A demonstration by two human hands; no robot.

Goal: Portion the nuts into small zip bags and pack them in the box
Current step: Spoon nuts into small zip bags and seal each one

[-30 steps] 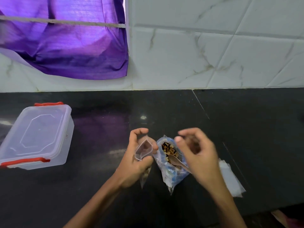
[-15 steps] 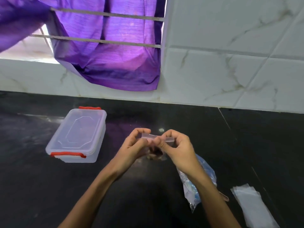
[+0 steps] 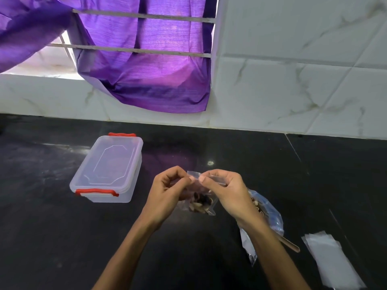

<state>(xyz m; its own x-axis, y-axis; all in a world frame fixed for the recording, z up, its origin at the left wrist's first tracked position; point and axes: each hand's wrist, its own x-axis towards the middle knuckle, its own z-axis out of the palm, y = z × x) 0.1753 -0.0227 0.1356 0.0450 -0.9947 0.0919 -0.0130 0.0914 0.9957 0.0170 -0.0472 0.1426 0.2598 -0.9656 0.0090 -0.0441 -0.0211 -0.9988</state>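
A small clear zip bag (image 3: pixel 200 203) with nuts in its bottom hangs just above the black counter (image 3: pixel 62 237). My left hand (image 3: pixel 167 193) pinches its top strip at the left end. My right hand (image 3: pixel 226 191) pinches the same strip further right. Behind my right wrist lies the big blue-tinted bag of nuts (image 3: pixel 266 210), with a wooden spoon handle (image 3: pixel 290 244) sticking out of it. The clear lidded box (image 3: pixel 110 169) with red clips stands shut to the left of my hands.
A stack of flat small zip bags (image 3: pixel 330 262) lies on the counter at the lower right. A white tiled wall (image 3: pixel 293 91) and a purple curtain (image 3: pixel 146 70) over a barred window close off the back.
A second ago my left hand held the small bag open while my right hand was at the spoon over the big bag. Both hands now pinch the small bag's top strip. The camera has shifted left.
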